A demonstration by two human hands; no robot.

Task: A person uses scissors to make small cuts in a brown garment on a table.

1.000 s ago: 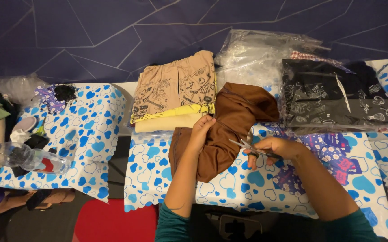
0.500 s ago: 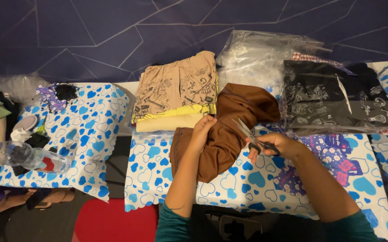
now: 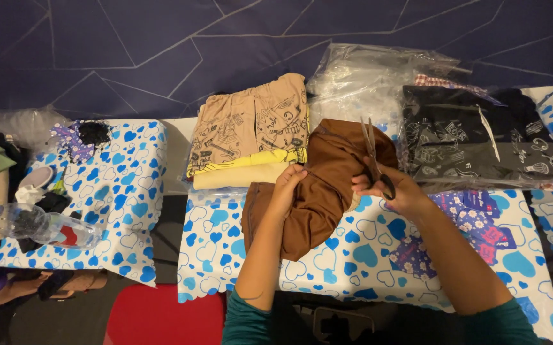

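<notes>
My left hand grips the brown garment at table centre. My right hand, at three o'clock, clasps scissors, blades up. Step: trimming; next needs the blades set precisely on the cloth.

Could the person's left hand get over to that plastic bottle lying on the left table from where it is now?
Probably not easily. The left hand grips the brown garment, and the plastic bottle lies on the separate left table, across a gap. Nothing blocks the path, but it looks a long stretch.
</notes>
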